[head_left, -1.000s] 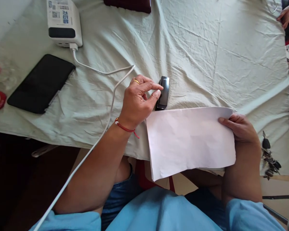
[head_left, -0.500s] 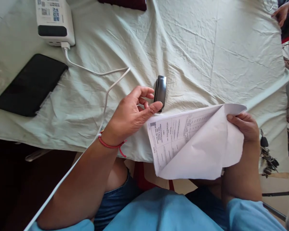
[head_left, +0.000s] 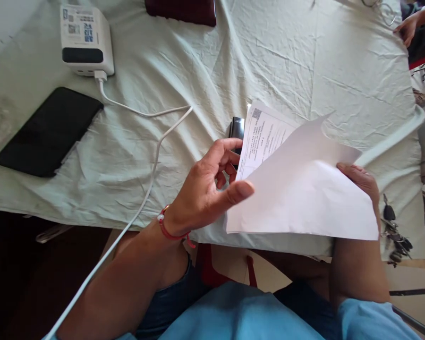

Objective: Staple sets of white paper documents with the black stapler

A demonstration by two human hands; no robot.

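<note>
My right hand (head_left: 363,182) grips a sheaf of printed papers (head_left: 301,189) by its right side, thumb on top. The front sheet is folded over, its blank white back facing me. Printed text and a square code show on the page beneath, at the upper left. At the left edge of the papers is my left hand (head_left: 216,182), thumb stretched out and fingers loosely curled apart. Whether its fingertips touch the paper I cannot tell. Just beyond them lies a glossy black stapler-like object (head_left: 237,126), partly hidden by the papers and fingers.
A white power bank (head_left: 87,40) stands at the back left, its white cable (head_left: 157,156) running past my left arm. A black tablet-like slab (head_left: 47,132) lies at left. Keys (head_left: 395,231) lie at right, a maroon item (head_left: 182,10) at the back. Another person's hand (head_left: 407,29) is at the far right.
The papers have swung, their left printed corner rising away from me, and more of the blank sheet shows. My left hand has moved right, its thumb now over the papers' edge.
</note>
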